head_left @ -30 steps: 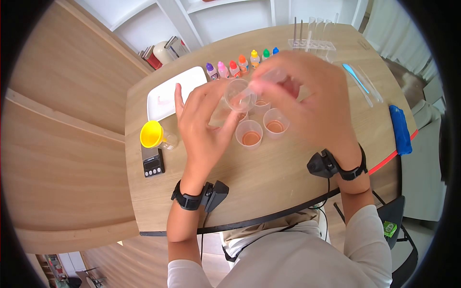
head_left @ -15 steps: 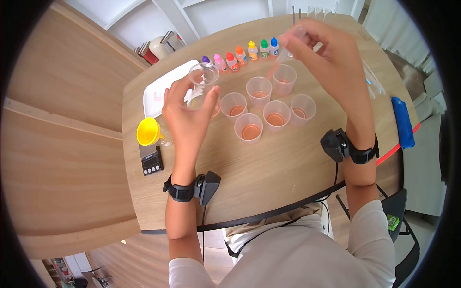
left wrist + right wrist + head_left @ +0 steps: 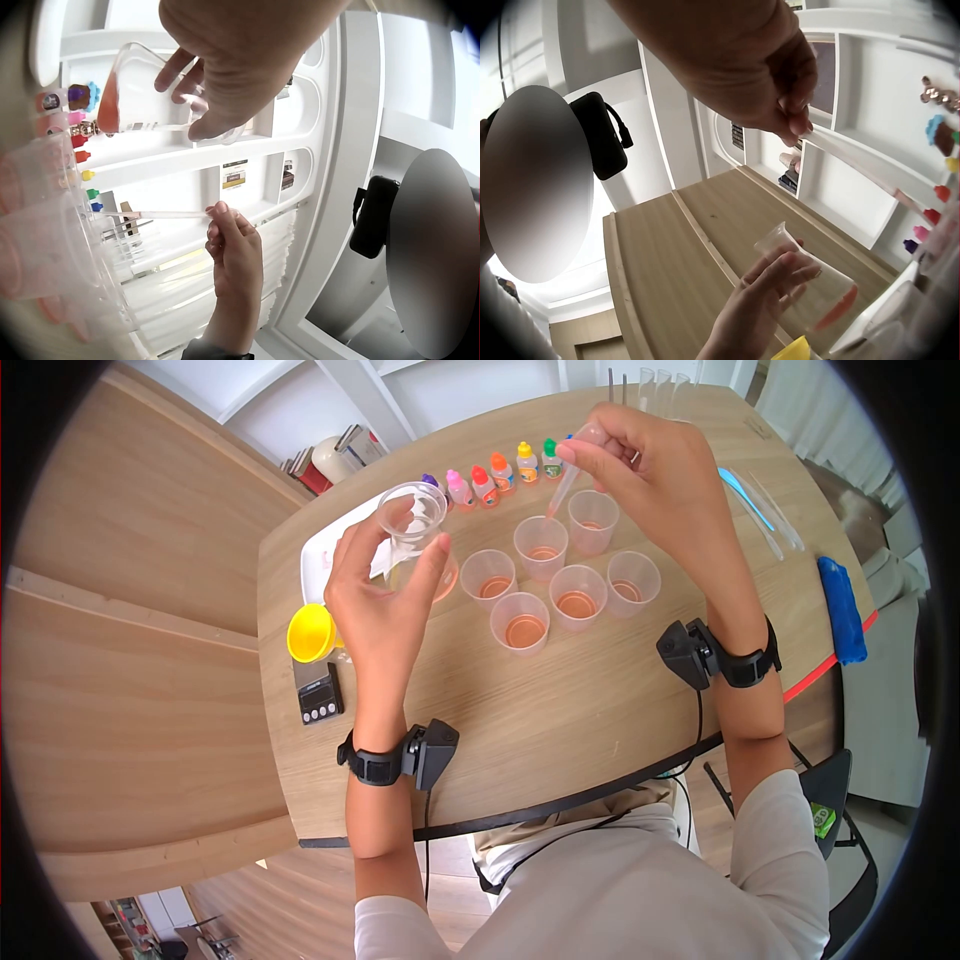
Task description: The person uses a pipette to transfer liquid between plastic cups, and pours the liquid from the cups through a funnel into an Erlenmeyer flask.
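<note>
My left hand (image 3: 372, 605) grips a clear conical flask (image 3: 110, 105) around its body, with reddish liquid at the bottom. The flask is held up at the left of the cups, its wide mouth facing the head camera. Between the thumb and fingers of my right hand (image 3: 668, 475) is a clear plastic dropper (image 3: 566, 488), slanting down with pinkish liquid inside. Its tip is close over the rim of a back plastic cup (image 3: 541, 550). Around that cup stand several similar cups, among them a front cup (image 3: 520, 624), each with a little reddish liquid.
Behind the cups is a row of coloured dropper bottles (image 3: 503, 474). At the left are a white tray (image 3: 316, 565), a yellow funnel (image 3: 311, 633) and a small black scale (image 3: 320, 695). Stirring sticks (image 3: 750, 505) and a blue cloth (image 3: 842, 610) lie to the right.
The dropper has left the flask's mouth and moved right, then slightly back left over the back cup. The left hand has shifted left with the flask, away from the cups.
</note>
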